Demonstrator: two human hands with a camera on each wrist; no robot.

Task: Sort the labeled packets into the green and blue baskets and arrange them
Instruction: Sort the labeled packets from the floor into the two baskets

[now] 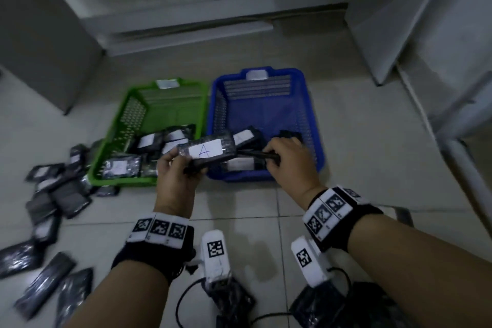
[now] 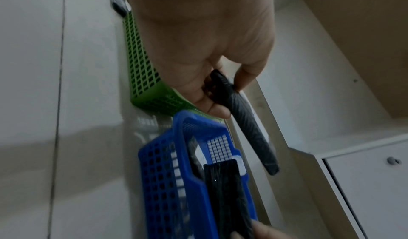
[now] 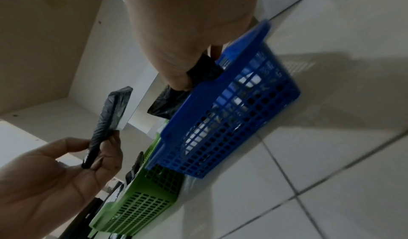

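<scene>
Handwritten "A" — blue ink on the white label of the raised packet (image 1: 206, 151) — other labels illegible.

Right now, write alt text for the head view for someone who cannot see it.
A left hand holds a black packet labelled "A" above a green basket and a blue basket on a tiled floor, while the right hand grips another packet over the blue basket. Both baskets hold a few packets; more loose packets lie scattered to the left.
</scene>
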